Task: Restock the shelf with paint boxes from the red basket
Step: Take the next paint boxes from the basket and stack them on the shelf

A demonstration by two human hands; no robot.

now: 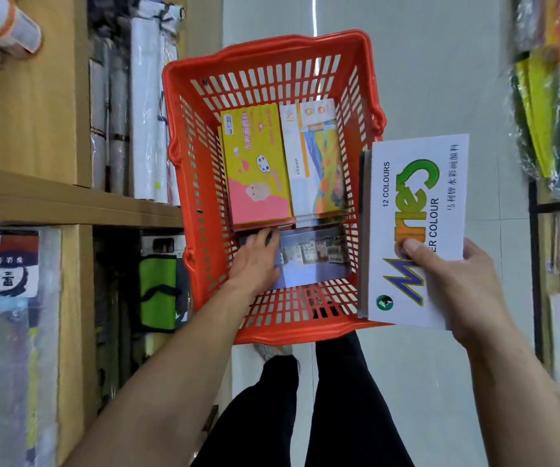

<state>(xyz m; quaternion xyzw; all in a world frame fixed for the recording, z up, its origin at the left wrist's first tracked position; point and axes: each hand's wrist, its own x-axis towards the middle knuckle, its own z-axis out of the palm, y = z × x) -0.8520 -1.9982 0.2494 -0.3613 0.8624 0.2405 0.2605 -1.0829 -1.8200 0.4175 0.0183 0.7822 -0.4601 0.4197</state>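
My right hand [467, 284] fingers grip a white paint box [416, 210] beside the red basket [272, 55] right rim. My left hand [255, 264] fingers clasp a photo-printed box [312, 261] at the basket's near end.

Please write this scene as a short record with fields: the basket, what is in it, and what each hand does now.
basket: red basket on the floor, beside wooden shelves
contents: yellow-pink box, white-orange box, box with a building photo
left hand: left hand inside the basket, on the photo box
right hand: right hand holds a white 12 COLOURS box above the basket's right rim
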